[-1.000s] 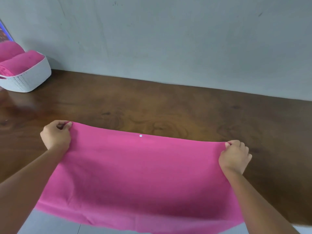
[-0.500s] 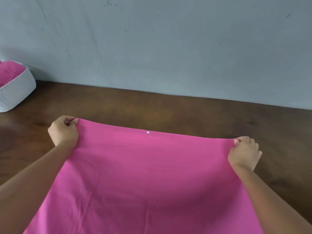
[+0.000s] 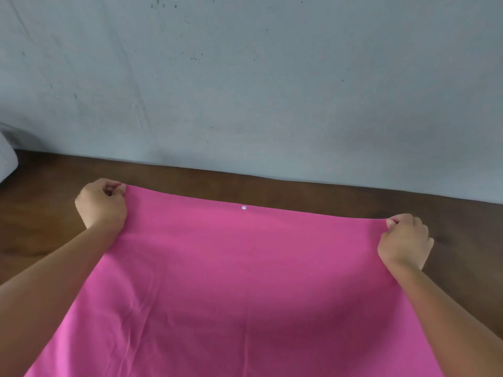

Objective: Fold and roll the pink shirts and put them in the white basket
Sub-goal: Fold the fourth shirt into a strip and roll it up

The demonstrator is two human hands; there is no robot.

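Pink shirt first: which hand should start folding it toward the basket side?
Probably the right hand. It pinches the pink shirt at the far corner, opposite the white basket, so it can carry that side across. The left hand pinches the near-basket corner.

Plain home room, likely: dark wood table (image 3: 272, 183) pushed against scuffed grey wall (image 3: 272, 91); laundry on table.

Light: soft, even, fairly dim.
Shadows: faint shading low on the pink shirt (image 3: 245, 295).
Focus: slightly soft overall.
Edges: wide-angle bending.
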